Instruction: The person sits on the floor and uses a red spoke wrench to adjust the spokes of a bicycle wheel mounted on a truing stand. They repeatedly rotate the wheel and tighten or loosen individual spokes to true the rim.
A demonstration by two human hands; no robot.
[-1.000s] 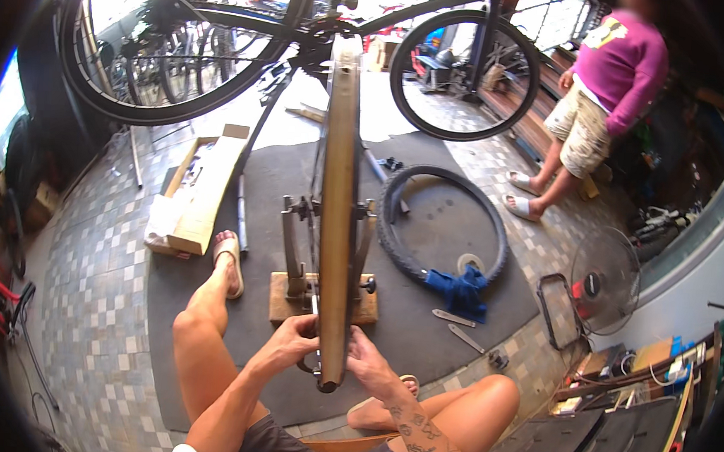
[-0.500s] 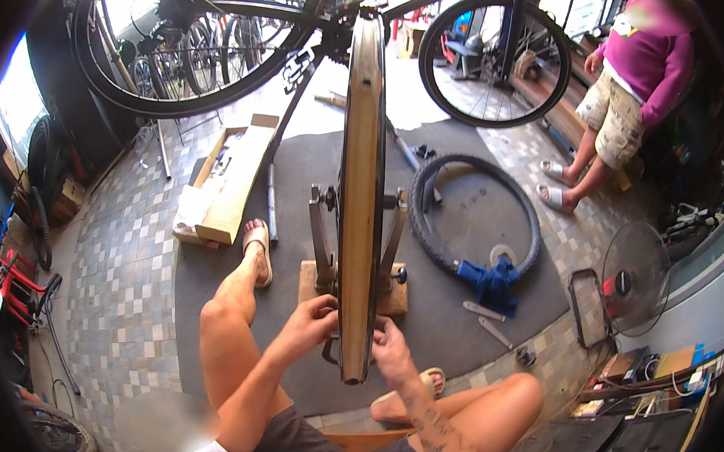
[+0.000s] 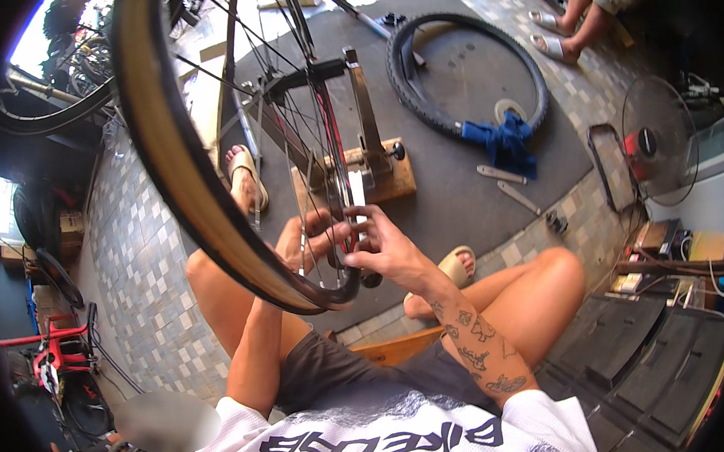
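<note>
A spoked bicycle wheel (image 3: 186, 186) with tan rim tape and black edges stands in a metal wheel stand (image 3: 361, 110) on a wooden base (image 3: 393, 186). Its side and spokes now face me obliquely. My left hand (image 3: 299, 240) reaches among the spokes near the low part of the rim, fingers curled and partly hidden behind them. My right hand (image 3: 386, 242) meets it from the other side, thumb and fingers bent around the spokes. The fingertips of both hands nearly touch. Whatever they pinch is too small or hidden to make out.
On the dark mat lie a knobbly tyre (image 3: 396, 71), a blue cloth (image 3: 504, 141) and metal levers (image 3: 498, 175). A fan (image 3: 657, 145) and dark drawers (image 3: 603, 348) stand right. A red bike frame (image 3: 51, 356) is at lower left. Another person's feet (image 3: 560, 39) show far right.
My view has shifted and tilted, so the wheel appears from the side instead of edge-on. My hands have moved from the rim's two sides in among the spokes, closer together.
</note>
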